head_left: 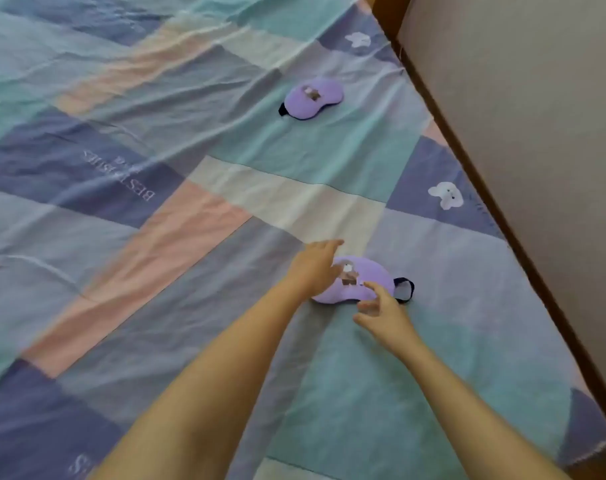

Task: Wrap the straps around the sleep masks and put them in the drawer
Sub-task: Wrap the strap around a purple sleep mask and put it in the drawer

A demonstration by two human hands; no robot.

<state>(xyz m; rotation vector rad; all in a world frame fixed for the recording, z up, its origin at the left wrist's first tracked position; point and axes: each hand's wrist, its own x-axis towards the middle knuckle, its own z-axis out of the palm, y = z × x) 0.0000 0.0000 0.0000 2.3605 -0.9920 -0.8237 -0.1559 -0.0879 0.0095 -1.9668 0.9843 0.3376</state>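
Two purple sleep masks lie on a patchwork bed sheet [294, 199]. The near sleep mask [371, 277] rests flat, its dark strap [406, 289] looping out on its right side. My left hand [315, 266] hovers over the mask's left end, fingers spread, covering part of it. My right hand [381, 315] is at the mask's front edge with fingers apart, holding nothing. The far sleep mask [312, 98] lies further up the bed, a bit of dark strap showing at its left end. No drawer is in view.
The bed's right edge runs diagonally along a brown wooden frame [523, 258], with a plain beige wall [537, 116] beyond it. The sheet is wrinkled and spreads wide to the left.
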